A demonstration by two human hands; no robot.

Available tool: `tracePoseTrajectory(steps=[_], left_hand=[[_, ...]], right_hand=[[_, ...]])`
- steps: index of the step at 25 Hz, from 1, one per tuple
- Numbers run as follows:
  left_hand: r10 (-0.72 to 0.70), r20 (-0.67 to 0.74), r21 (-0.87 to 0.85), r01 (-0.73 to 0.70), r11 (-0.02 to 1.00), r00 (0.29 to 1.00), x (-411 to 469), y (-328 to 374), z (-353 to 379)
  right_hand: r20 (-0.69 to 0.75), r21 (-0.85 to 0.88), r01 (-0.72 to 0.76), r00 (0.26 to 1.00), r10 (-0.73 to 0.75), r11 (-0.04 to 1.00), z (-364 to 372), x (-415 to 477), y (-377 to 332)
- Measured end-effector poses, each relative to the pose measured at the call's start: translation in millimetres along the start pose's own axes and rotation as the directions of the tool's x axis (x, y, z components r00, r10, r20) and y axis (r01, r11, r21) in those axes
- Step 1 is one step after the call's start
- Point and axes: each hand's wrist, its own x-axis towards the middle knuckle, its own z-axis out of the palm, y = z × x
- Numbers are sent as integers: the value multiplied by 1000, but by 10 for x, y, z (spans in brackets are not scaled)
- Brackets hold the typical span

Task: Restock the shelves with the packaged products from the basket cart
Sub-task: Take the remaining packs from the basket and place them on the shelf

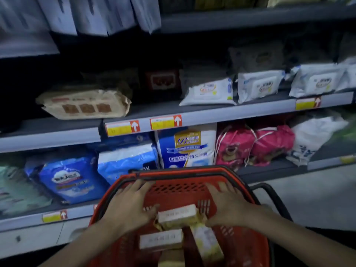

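A red basket cart (173, 191) stands in front of the shelves and holds several pale yellow-and-white packs. My left hand (129, 205) and my right hand (229, 205) reach into it with fingers spread. They lie on either side of the top pack (177, 215). The left thumb touches that pack's left end and the right thumb its right end. Two more packs lie below: one flat pack (160, 240) and one slanted pack (208, 243). Neither hand's fingers are curled round anything.
The middle shelf (212, 114) carries a beige tissue pack (84, 105) and white wipe packs (210, 91). Below stand blue bags (71, 180), a blue-white bag (188, 147) and pink bags (254, 145). The basket's black handle (275, 197) sticks out right. Grey floor lies at right.
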Motion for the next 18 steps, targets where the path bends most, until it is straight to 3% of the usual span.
tracePoseTrajectory(steps=[4, 8, 12, 18], left_hand=[[-17, 164, 112, -1, 994, 986, 74, -123, 516], [-13, 279, 273, -66, 960, 960, 139, -203, 883], [-37, 385, 538, -192, 821, 922, 147, -416, 979], [127, 408, 565, -359, 743, 904, 210, -320, 955]], right_hand=[[120, -111, -26, 992, 40, 993, 442, 186, 174], [128, -205, 54, 991, -28, 977, 809, 261, 391], [109, -505, 122, 991, -77, 855, 1047, 206, 573], [160, -679, 45, 983, 88, 732, 1085, 160, 990]])
